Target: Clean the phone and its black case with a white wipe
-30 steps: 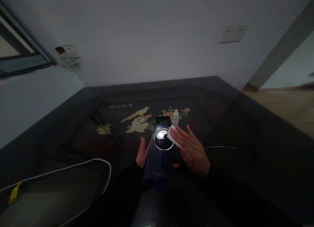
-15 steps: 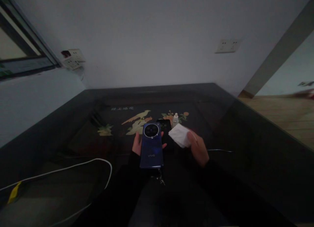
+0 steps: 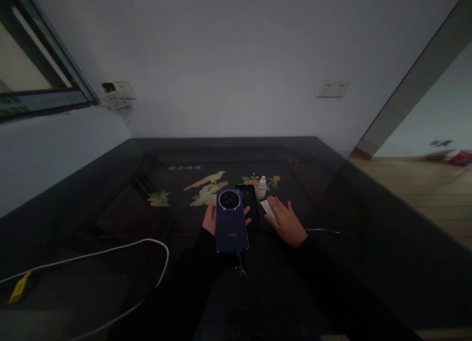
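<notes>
My left hand (image 3: 211, 219) holds a dark blue phone (image 3: 230, 223) from underneath, back side up, its round camera ring toward the wall. My right hand (image 3: 284, 221) lies flat with fingers stretched out on a white tissue (image 3: 268, 208) pressed to the dark table (image 3: 121, 218). A small white dropper bottle (image 3: 261, 187) stands upright just beyond the tissue. A second black phone (image 3: 248, 198) lies flat on the table between my hands.
The tabletop has an inlaid picture of birds and flowers (image 3: 206, 187). A white cable (image 3: 110, 255) loops across the near left; a thin cable (image 3: 324, 230) runs to the right of my right hand. Wall sockets (image 3: 332, 88) sit above the table.
My right hand took the tissue off the phone's camera ring and lowered it flat onto the table. The blue phone moved down and away from my face.
</notes>
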Tool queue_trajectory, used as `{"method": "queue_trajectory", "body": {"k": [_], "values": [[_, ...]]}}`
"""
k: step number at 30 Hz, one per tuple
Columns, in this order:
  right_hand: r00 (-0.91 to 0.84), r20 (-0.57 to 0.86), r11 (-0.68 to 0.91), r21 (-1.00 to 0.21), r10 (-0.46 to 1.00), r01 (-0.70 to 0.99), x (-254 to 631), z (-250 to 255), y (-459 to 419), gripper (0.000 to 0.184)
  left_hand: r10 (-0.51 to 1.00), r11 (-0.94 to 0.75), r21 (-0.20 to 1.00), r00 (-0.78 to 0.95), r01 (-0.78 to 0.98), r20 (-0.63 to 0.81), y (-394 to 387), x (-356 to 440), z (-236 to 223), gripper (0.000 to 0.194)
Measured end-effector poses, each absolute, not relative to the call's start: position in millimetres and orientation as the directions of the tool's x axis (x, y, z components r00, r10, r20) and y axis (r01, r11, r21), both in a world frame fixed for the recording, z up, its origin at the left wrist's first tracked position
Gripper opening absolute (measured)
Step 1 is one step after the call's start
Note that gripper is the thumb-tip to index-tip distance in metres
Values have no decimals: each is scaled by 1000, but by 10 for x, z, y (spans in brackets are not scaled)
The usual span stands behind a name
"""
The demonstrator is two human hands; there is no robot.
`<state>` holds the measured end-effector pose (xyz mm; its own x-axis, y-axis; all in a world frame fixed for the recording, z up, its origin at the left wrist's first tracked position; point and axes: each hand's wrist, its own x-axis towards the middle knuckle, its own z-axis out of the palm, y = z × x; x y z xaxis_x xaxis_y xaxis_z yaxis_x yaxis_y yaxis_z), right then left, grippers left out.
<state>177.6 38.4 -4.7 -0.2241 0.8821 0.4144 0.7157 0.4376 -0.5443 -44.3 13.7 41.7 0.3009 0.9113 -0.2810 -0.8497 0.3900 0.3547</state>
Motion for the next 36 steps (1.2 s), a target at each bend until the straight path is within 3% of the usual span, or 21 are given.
{"method": "queue_trajectory", "body": {"k": [4, 8, 10, 14, 18, 21, 23, 27, 30, 32, 34, 36], "values": [[-116, 482, 424, -602, 869, 677, 1696, 256, 227, 40, 906, 407, 403, 305, -819, -294, 162, -493, 379, 64], [-140, 495, 479, -671, 858, 565, 1244, 476, -83, 28, 909, 405, 480, 283, -778, -307, 194, -532, 338, 60], [-166, 467, 482, -718, 869, 503, 969, 471, -195, 36, 933, 353, 550, 238, -757, -271, 180, -523, 351, 55], [-216, 301, 348, -909, 929, 229, 648, 360, -247, 65, 996, 68, 697, 7, -713, -90, 103, -455, 423, 62], [-156, 297, 327, -918, 942, 225, 666, 330, -214, 56, 999, -33, 725, -7, -688, 40, 70, -384, 427, 68], [-146, 316, 342, -914, 937, 217, 757, 377, -192, 52, 999, -33, 705, -22, -708, 25, 80, -371, 396, 69], [-138, 308, 330, -924, 941, 191, 821, 410, -180, 53, 1000, 6, 704, 14, -710, 6, 72, -389, 411, 75], [-50, 289, 293, -950, 956, 111, 958, 441, -182, 59, 965, 162, 740, 263, -653, 20, -10, -449, 559, 86], [60, 201, 206, -974, 978, -95, 1075, 442, -185, 60, 916, 241, 760, 400, -603, 27, -54, -470, 661, 94], [102, 106, 128, -962, 989, -241, 1156, 441, -167, 59, 912, 238, 801, 409, -549, 9, -21, -477, 643, 97], [101, 49, 80, -943, 994, -322, 1229, 445, -137, 59, 954, 139, 896, 301, -422, -7, 81, -487, 530, 91], [82, 33, 61, -929, 996, -365, 1287, 461, -108, 57, 991, -57, 994, 113, -97, 68, 240, -496, 344, 76]]}}
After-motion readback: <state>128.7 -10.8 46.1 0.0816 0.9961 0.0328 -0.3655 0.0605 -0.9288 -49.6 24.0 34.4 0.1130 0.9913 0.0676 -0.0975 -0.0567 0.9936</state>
